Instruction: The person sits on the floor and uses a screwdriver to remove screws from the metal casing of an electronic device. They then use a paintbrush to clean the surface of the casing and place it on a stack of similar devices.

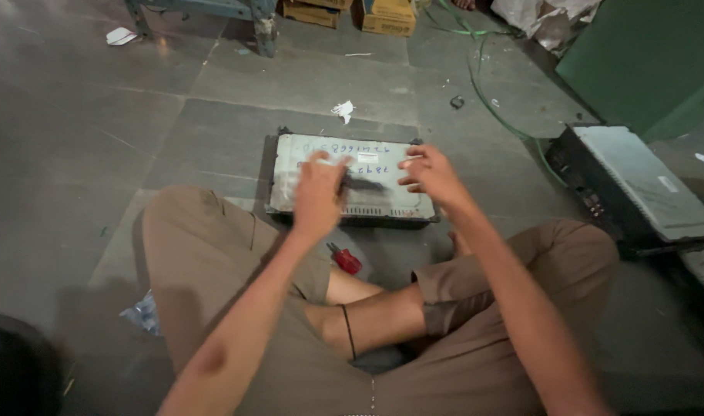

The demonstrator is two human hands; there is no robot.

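A flat grey metal electronics box [383, 202] with a black front lies on the stone floor in front of my crossed legs. My left hand [319, 194] rests on its top near the middle, over a dark blurred object [365, 185] that I cannot identify. My right hand [430, 175] hovers over the right part of the lid, fingers loosely bent and apart. A red-handled screwdriver [344, 258] lies on the floor just in front of the box, near my left knee.
A second similar black and grey box [637, 185] lies to the right. A green cable [491, 100] runs across the floor behind. Cardboard boxes [383, 15], a blue metal frame [252, 11], a green panel [645, 54] and paper scraps [343, 109] lie farther back.
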